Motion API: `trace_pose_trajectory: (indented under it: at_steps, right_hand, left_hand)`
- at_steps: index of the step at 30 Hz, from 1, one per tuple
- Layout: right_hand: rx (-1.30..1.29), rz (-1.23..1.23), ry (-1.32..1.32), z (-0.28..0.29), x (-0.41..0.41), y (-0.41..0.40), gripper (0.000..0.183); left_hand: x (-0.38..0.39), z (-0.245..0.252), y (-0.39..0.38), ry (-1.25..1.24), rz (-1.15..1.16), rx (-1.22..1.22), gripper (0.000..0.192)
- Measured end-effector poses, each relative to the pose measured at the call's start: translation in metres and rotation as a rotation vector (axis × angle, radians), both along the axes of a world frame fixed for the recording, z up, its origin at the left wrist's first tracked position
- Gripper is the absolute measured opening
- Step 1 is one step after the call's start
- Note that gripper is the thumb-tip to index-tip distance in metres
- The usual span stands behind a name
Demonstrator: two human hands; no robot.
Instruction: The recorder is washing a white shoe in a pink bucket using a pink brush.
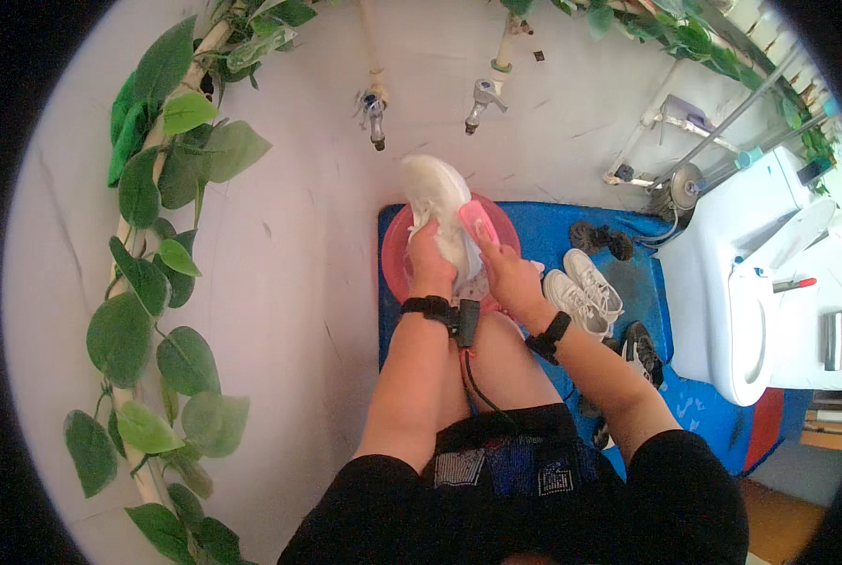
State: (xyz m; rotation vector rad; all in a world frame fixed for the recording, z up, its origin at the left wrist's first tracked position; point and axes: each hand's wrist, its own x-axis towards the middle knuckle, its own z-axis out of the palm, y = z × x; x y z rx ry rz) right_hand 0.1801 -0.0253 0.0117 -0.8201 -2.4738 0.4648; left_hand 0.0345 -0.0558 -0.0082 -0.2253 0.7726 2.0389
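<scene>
My left hand [429, 256] grips a white shoe [440, 185] from its left side, with the toe end pointing up and away from me. In my right hand [509, 272] is a pink scrubbing brush [478, 220], held against the right side of the shoe. Both are over a pink-red plastic basin [395, 244] standing on a blue floor mat [555, 219]. Whitish matter, perhaps suds, shows low in the basin between my wrists; the hands and the shoe hide most of its inside.
Two wall taps [375, 119] jut out beyond the basin. White sneakers [582, 289], dark footwear [643, 349] and a black-brown pair [599, 240] stand to the right, beside a white toilet [717, 332]. A pipe with artificial leaves [121, 339] runs along the left wall.
</scene>
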Motion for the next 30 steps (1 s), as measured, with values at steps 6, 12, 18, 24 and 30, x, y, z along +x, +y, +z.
trace_pose_trajectory:
  at_steps: [6, 12, 18, 24, 30]
  right_hand:
    - [0.000, -0.051, -0.037, 0.052, -0.049, 0.049, 0.055]
    - [-0.133, 0.048, -0.012, 0.022, -0.018, 0.024, 0.054]
    - [-0.205, 0.022, 0.212, 0.053, -0.028, 0.041, 0.057]
    - [-0.289, 0.044, 0.145, 0.049, -0.038, 0.036, 0.041]
    - [-0.348, 0.035, 0.283, 0.001, -0.016, 0.021, 0.048]
  left_hand:
    - [0.017, 0.009, 0.002, 0.094, -0.111, -0.024, 0.038]
    - [0.002, -0.002, 0.000, -0.033, -0.032, 0.026, 0.039]
    - [0.002, 0.002, -0.002, 0.267, -0.104, -0.113, 0.040]
    - [0.010, 0.016, -0.006, 0.052, -0.065, 0.001, 0.037]
    - [0.001, 0.015, -0.010, 0.143, -0.042, -0.076, 0.038]
